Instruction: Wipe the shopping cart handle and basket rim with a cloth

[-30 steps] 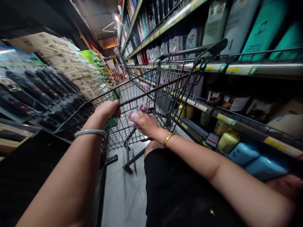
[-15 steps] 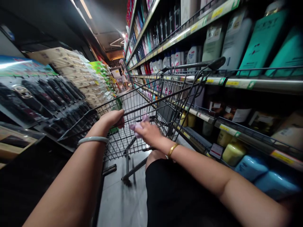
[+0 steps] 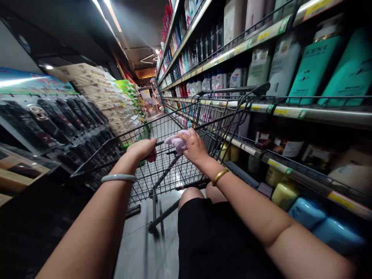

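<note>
A black wire shopping cart (image 3: 171, 176) stands side-on in front of me. My left hand (image 3: 143, 149) is closed around the cart's upper rim, its fingers partly hidden behind the thumb side. In my right hand (image 3: 196, 147) is a bunched pale purple cloth (image 3: 177, 141), pressed against the same rim just right of my left hand. The cart's push handle (image 3: 232, 90) extends up to the right, near the shelf. Below the basket, the dark cart frame and a wheel (image 3: 151, 228) show.
Shelves of shampoo bottles (image 3: 315, 69) line the right side, with yellow and blue bottles (image 3: 308, 211) lower down. Packaged belts (image 3: 55, 120) hang at left, beside stacked goods (image 3: 93, 93). Grey floor (image 3: 148, 248) runs along the aisle, where a distant person (image 3: 155, 100) stands.
My right hand has moved up with the cloth, from below the rim onto it. My left hand keeps its hold on the rim. The view has shifted slightly.
</note>
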The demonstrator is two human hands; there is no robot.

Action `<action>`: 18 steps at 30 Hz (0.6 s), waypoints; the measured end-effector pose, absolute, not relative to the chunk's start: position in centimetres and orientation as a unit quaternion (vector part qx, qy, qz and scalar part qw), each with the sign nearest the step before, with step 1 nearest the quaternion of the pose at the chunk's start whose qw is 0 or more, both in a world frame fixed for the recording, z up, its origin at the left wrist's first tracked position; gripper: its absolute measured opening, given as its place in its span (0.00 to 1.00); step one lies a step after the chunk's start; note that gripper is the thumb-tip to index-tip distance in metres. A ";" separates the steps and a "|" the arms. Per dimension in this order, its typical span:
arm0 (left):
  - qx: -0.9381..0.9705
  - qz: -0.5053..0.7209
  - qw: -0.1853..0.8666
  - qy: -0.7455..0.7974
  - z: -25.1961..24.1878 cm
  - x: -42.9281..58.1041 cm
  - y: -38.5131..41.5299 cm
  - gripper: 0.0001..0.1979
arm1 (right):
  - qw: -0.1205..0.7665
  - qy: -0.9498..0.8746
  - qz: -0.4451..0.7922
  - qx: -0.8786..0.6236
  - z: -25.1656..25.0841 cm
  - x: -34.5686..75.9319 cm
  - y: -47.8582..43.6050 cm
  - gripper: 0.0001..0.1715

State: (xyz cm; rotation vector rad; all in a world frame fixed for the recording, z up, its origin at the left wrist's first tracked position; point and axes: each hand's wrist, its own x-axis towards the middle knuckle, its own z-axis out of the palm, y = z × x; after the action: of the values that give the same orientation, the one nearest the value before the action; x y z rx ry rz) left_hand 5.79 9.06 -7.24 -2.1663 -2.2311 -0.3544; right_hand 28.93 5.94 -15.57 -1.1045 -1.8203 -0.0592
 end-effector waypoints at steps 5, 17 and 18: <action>-0.679 -0.048 -0.087 -0.727 -6.9 7.4 8.1 0.28 | 0.503 -0.741 -0.021 -0.444 -16.2 29.6 7.2 0.29; -0.709 -0.047 -0.069 -0.700 -7.3 10.4 10.2 0.35 | 0.519 -0.707 0.043 -0.479 -15.7 31.9 10.8 0.27; -0.715 -0.055 -0.056 -0.695 -7.4 10.3 10.6 0.34 | 0.518 -0.705 0.048 -0.482 -15.7 31.9 11.0 0.27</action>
State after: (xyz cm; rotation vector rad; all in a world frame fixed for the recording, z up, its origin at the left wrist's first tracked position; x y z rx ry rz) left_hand 10.29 10.57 -7.38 -2.3301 -2.2640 -0.1780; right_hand 31.94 11.05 -15.75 -1.1566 -1.6909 0.1140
